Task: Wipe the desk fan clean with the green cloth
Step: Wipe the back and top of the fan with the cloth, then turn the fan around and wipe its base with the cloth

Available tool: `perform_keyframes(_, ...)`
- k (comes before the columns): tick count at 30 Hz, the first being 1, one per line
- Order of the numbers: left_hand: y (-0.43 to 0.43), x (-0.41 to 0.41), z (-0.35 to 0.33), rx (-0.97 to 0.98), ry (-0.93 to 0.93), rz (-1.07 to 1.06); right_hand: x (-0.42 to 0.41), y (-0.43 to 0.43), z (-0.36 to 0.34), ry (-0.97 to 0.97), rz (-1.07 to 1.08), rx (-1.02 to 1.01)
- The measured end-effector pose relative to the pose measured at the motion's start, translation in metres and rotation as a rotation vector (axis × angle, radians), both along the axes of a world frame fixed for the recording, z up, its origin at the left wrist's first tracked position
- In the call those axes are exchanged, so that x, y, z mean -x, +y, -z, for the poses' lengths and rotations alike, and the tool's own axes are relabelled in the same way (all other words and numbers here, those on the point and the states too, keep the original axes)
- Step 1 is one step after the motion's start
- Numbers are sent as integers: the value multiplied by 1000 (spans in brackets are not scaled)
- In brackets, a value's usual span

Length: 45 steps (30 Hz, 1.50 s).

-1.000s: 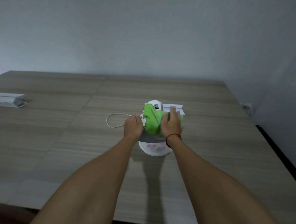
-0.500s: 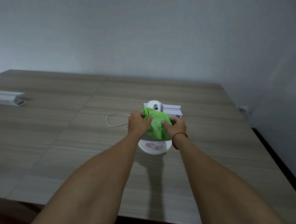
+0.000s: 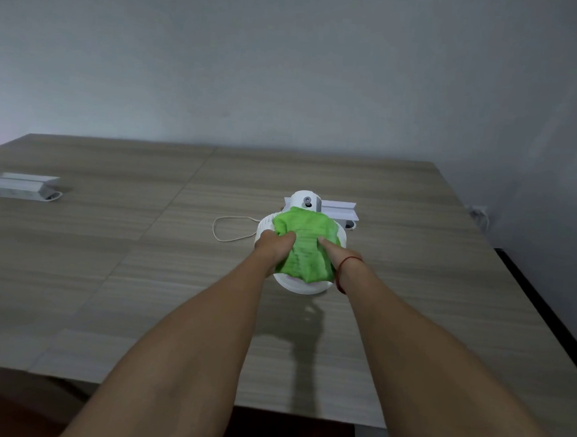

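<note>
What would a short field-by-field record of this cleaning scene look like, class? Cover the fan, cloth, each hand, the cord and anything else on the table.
fan: white desk fan, mid-table, mostly covered
cloth: green cloth draped over the fan
left hand: left hand gripping the cloth's left side
right hand: right hand pressing the cloth's right side, red string on the wrist
cord: white cord looped left of the fan
other: white box at far left; white bracket behind the fan
table: wood-grain table

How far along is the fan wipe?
Mid-wipe. Done: green cloth is draped over the desk fan. In hand: left hand and right hand press it onto the fan's top. Left: the white lower rim and rear motor housing show uncovered.
</note>
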<state>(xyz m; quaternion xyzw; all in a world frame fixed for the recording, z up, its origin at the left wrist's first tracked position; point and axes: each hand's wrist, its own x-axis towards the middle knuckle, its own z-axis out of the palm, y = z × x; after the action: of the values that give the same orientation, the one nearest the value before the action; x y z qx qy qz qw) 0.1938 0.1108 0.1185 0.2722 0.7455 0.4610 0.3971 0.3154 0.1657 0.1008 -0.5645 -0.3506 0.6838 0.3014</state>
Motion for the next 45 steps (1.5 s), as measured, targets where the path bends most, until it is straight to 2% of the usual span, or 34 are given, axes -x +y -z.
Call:
perform_keyframes(4, -14, -6, 14, -22, -120, 4, -8, -13, 4, -146, -129, -105)
perform_keyframes(8, -27, -9, 42, -31, -29, 6, -11, -30, 21, -236, -240, -173)
perform_keyframes(11, -38, -10, 64, -44, -9, -10, -10, -41, 40, -258, -235, -217)
perform_keyframes(18, -42, 5, 121, -12, -116, -52, 3, -47, 97, -269, -211, -192)
perform_keyframes(22, -36, 18, 181, 75, 93, 19, 9, -45, 155, -382, -200, -335)
perform_keyframes(25, -38, 21, 222, 100, 265, 74, 3, -46, 195, -547, -284, -515)
perform_keyframes(27, -38, 22, 239, 95, 387, 86, -2, -40, 215, -590, -336, -605)
perform_keyframes(29, -39, 24, 248, 86, 505, 72, -5, -36, 224, -631, -345, -695)
perform_keyframes(32, -43, 23, 245, 110, 668, 108, -3, -34, 230, -807, -330, -805)
perform_keyframes(38, -75, 4, 246, 134, 924, 20, -4, -50, 244, -894, -238, -819)
perform_keyframes(42, -70, 7, 241, 118, 951, -102, -9, -43, 238, -827, -110, -765)
perform_keyframes(45, -48, 23, 247, 82, 869, -95, -14, -21, 242, -873, -101, -750)
